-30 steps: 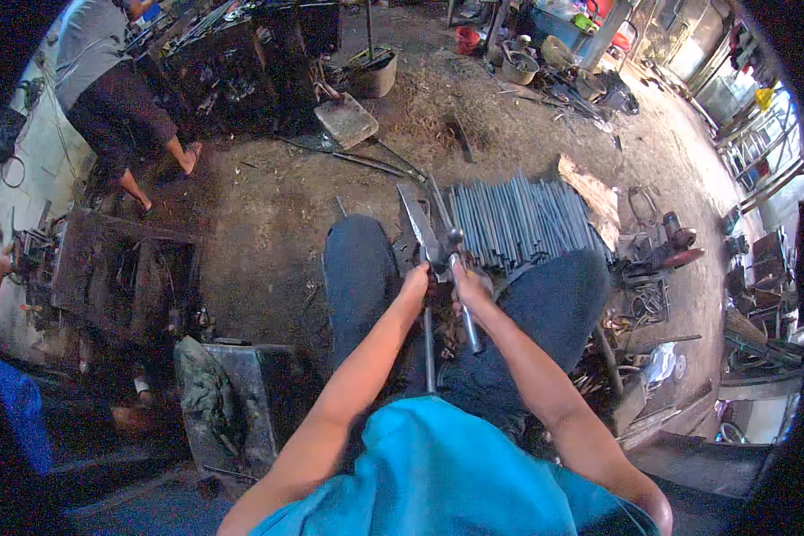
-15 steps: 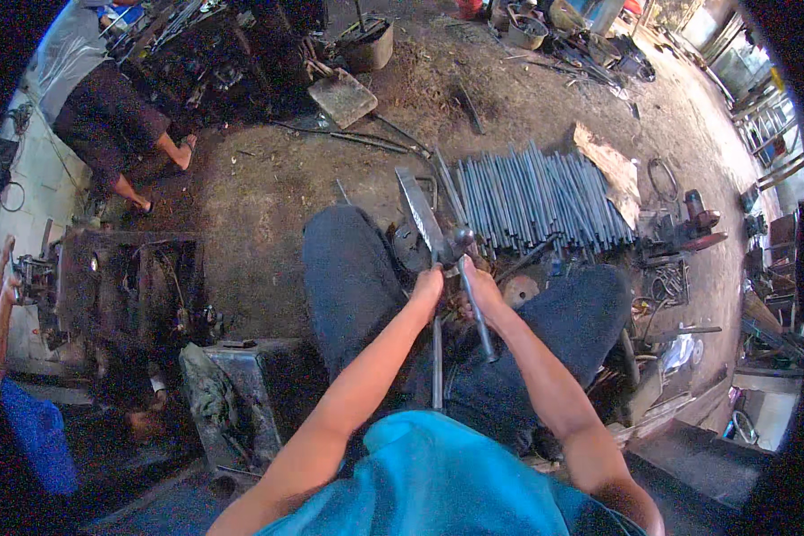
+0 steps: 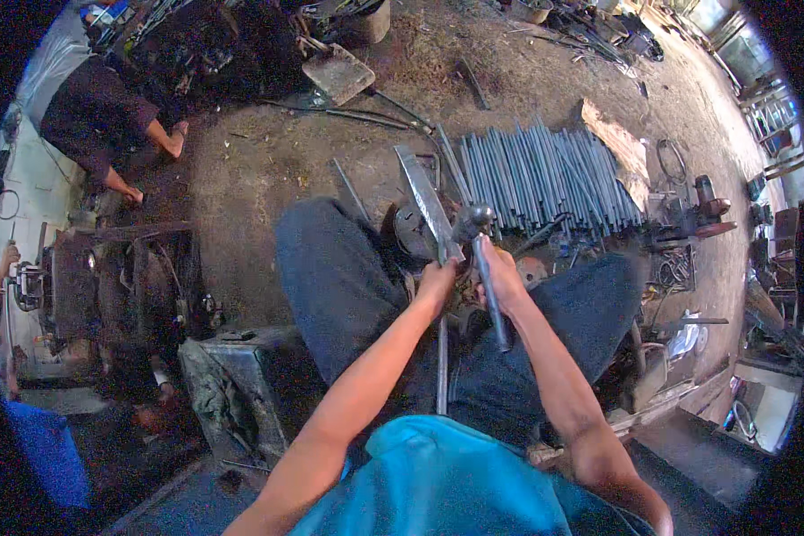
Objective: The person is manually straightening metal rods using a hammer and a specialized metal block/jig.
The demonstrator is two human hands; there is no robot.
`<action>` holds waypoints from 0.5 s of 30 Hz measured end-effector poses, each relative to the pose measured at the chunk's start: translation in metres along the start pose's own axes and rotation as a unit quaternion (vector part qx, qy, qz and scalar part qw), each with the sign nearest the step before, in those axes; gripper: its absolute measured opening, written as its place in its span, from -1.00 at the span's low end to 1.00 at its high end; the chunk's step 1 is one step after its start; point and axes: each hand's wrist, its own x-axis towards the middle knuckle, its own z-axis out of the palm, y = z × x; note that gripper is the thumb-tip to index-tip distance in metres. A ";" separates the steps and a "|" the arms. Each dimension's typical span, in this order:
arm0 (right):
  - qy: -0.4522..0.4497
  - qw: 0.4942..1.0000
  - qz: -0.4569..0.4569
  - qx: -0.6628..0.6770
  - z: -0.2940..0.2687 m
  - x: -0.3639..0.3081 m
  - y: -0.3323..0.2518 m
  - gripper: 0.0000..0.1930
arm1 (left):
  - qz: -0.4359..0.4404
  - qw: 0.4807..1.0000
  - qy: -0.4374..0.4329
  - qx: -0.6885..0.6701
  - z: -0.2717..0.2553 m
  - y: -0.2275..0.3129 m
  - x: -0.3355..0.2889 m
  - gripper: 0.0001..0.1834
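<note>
My left hand (image 3: 436, 284) is closed around the near end of a long flat metal blade (image 3: 425, 198), which points away from me and slightly left. A thin metal rod (image 3: 443, 366) runs from below that hand toward my lap; whether it joins the blade is hidden. My right hand (image 3: 502, 275) grips a hammer (image 3: 491, 299) by its metal handle. The hammer's head sits beside the blade's near end, and its handle slants back toward me. Under the blade, between my knees, is a dark round metal piece (image 3: 413, 228), partly covered.
Beyond my right knee lies a wide row of grey metal rods (image 3: 545, 179), with a brown sheet (image 3: 618, 147) at its side. A shovel (image 3: 339, 73) rests farther off. At left stand a metal box (image 3: 241, 357) and a person in dark trousers (image 3: 94, 116); another person wears blue (image 3: 45, 447).
The hammer and my right hand have shifted slightly up and right relative to the blade. My knees are a little wider apart, and the whole view has tilted slightly.
</note>
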 end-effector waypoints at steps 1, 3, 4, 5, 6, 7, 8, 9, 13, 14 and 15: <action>-0.019 0.999 -0.032 -0.011 0.005 0.004 0.000 -0.53 | 0.006 0.998 -0.035 -0.049 -0.004 -0.009 0.010 -0.62; 0.000 0.998 -0.038 -0.048 0.005 0.010 0.003 -0.53 | 0.037 0.999 -0.023 0.010 0.001 -0.004 0.000 -0.61; 0.016 0.995 -0.048 -0.083 0.005 0.015 0.004 -0.52 | 0.074 0.995 -0.006 0.073 0.004 0.002 -0.006 -0.59; 0.040 0.987 -0.057 -0.142 0.008 0.023 0.005 -0.51 | 0.074 0.995 -0.007 0.070 0.003 0.004 -0.009 -0.59; 0.040 0.987 -0.057 -0.146 0.009 0.026 0.008 -0.51 | 0.080 0.993 0.001 0.089 0.004 0.005 -0.013 -0.61; 0.042 0.989 -0.048 -0.134 0.010 0.028 0.012 -0.51 | 0.085 0.991 0.009 0.108 0.004 0.007 -0.016 -0.63; 0.044 0.991 -0.040 -0.123 0.010 0.031 0.011 -0.51 | 0.087 0.991 0.008 0.103 0.004 0.015 -0.022 -0.63; 0.046 0.990 -0.040 -0.128 0.009 0.031 0.007 -0.51 | 0.100 0.986 0.021 0.134 0.004 0.024 -0.031 -0.64; 0.029 0.992 -0.086 -0.089 0.025 0.013 -0.031 -0.52 | 0.091 0.963 0.040 0.250 -0.009 0.010 -0.014 -0.69; 0.026 0.991 -0.123 -0.045 0.029 0.001 -0.049 -0.52 | 0.079 0.959 0.012 0.272 -0.011 0.009 -0.011 -0.69; 0.026 0.987 -0.153 -0.047 0.022 -0.008 -0.061 -0.54 | 0.066 0.959 0.006 0.277 -0.002 0.028 -0.026 -0.69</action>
